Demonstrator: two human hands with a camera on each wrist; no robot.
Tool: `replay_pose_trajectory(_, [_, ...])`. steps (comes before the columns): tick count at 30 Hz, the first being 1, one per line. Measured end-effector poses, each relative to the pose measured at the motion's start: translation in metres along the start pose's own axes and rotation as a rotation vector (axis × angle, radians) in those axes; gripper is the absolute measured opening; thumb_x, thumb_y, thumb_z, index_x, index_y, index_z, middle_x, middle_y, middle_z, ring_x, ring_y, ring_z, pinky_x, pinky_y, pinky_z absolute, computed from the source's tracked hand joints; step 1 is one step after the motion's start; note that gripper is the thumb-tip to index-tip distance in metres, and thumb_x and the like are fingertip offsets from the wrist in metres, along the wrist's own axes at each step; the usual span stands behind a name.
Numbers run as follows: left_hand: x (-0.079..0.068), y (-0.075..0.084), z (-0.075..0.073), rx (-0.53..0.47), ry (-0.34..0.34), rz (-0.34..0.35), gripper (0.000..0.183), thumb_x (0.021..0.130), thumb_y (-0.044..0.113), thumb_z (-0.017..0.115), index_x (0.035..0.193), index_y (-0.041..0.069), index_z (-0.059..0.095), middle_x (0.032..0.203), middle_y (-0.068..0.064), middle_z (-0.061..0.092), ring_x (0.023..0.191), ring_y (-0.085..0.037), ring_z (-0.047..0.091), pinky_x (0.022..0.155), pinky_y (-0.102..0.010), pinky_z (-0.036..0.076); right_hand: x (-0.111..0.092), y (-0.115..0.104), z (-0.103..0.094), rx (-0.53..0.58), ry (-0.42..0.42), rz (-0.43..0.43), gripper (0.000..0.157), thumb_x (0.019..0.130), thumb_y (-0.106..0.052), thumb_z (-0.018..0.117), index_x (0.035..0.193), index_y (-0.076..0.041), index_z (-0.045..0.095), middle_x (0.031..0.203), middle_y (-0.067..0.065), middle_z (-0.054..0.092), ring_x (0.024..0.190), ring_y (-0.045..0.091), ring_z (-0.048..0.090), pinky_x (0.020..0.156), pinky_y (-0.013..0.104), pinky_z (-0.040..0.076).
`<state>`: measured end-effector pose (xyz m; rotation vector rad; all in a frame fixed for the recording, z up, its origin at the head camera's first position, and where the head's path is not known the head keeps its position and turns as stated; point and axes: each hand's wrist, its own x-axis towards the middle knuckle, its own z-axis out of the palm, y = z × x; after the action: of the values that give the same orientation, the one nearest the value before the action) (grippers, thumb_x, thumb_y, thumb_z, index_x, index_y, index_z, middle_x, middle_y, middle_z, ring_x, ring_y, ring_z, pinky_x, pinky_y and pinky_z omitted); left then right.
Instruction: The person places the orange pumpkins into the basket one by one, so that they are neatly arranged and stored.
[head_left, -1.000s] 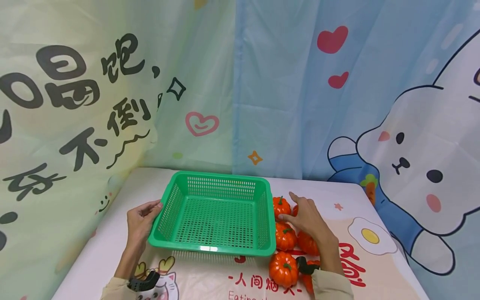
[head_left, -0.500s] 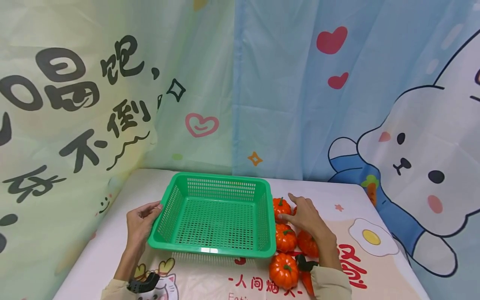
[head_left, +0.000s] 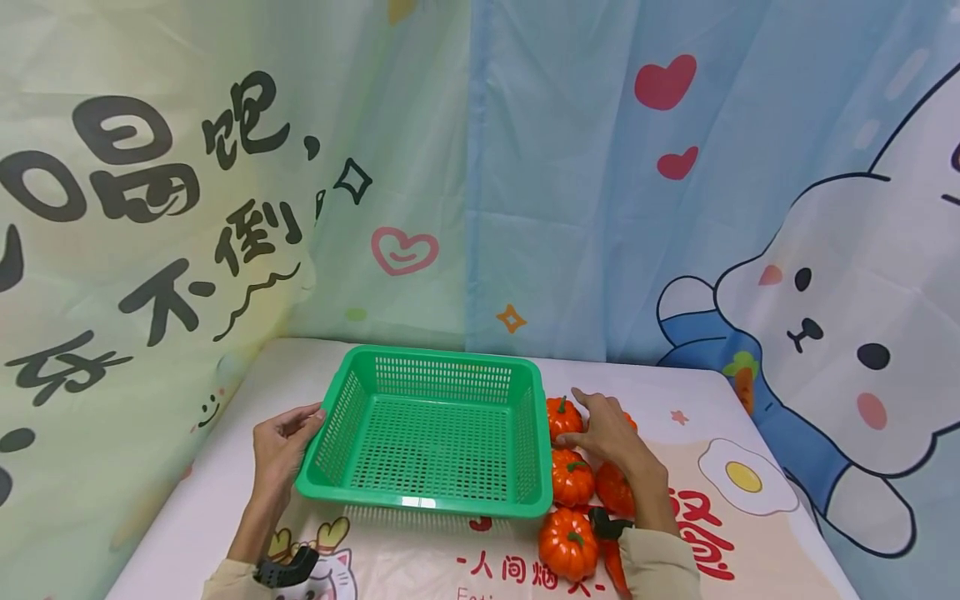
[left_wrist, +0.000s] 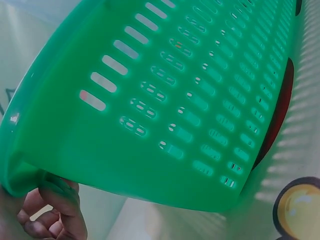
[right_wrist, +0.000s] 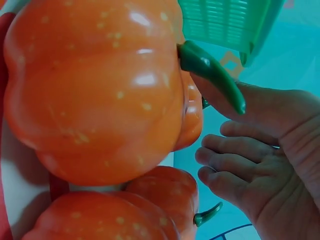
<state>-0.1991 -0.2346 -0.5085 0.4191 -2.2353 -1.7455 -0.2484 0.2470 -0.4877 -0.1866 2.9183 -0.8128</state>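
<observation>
A green plastic basket point(head_left: 435, 437) with slotted sides is tilted toward the head camera. My left hand point(head_left: 285, 442) grips its left rim; in the left wrist view the fingers point(left_wrist: 65, 210) curl under the rim's corner. Several orange toy pumpkins with green stems stand right of the basket: a near pumpkin point(head_left: 568, 546), a middle pumpkin point(head_left: 572, 477) and a far pumpkin point(head_left: 562, 417). My right hand point(head_left: 611, 433) hovers over the far ones, thumb and fingers spread. In the right wrist view a large pumpkin point(right_wrist: 95, 90) fills the left, and the loosely extended fingers point(right_wrist: 235, 150) hold nothing.
A second pumpkin column, including one pumpkin point(head_left: 615, 489), lies partly under my right forearm. The printed tablecloth point(head_left: 742, 533) covers the table. A patterned curtain point(head_left: 540, 183) hangs directly behind the table's far edge.
My right hand has shifted slightly left, uncovering part of a pumpkin on its right side. The left hand and the basket stay where they were.
</observation>
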Motion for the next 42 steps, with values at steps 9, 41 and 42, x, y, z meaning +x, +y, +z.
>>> replay_pose_trajectory(9, [0.000,-0.001,0.000,-0.002,0.002,-0.004,0.035,0.105,0.021,0.075,0.131,-0.002,0.077,0.094,0.004,0.077,0.078,0.000,0.065,0.071,-0.015,0.054,0.006,-0.001,0.004,-0.020,-0.009,-0.031,0.089,0.091,-0.025,0.091,0.163,0.002,0.046,0.151,0.028,0.060,0.140,0.048,0.051,0.118,0.069,0.044])
replay_pose_trajectory(41, [0.001,-0.002,-0.001,-0.036,-0.011,-0.007,0.036,0.105,0.022,0.075,0.132,-0.002,0.076,0.097,0.001,0.079,0.078,-0.001,0.066,0.070,-0.016,0.056,0.014,0.003,0.006,0.009,-0.005,-0.144,0.066,0.087,-0.011,0.093,0.144,0.006,0.065,0.121,0.016,0.075,0.109,0.033,0.066,0.101,0.057,0.059])
replay_pose_trajectory(42, [0.001,-0.002,-0.001,-0.035,-0.011,-0.008,0.036,0.105,0.022,0.075,0.132,-0.002,0.076,0.097,0.001,0.078,0.078,-0.001,0.066,0.070,-0.016,0.056,0.014,0.004,0.006,0.011,-0.005,-0.149,0.064,0.087,-0.011,0.093,0.143,0.006,0.066,0.120,0.015,0.076,0.108,0.032,0.066,0.101,0.057,0.060])
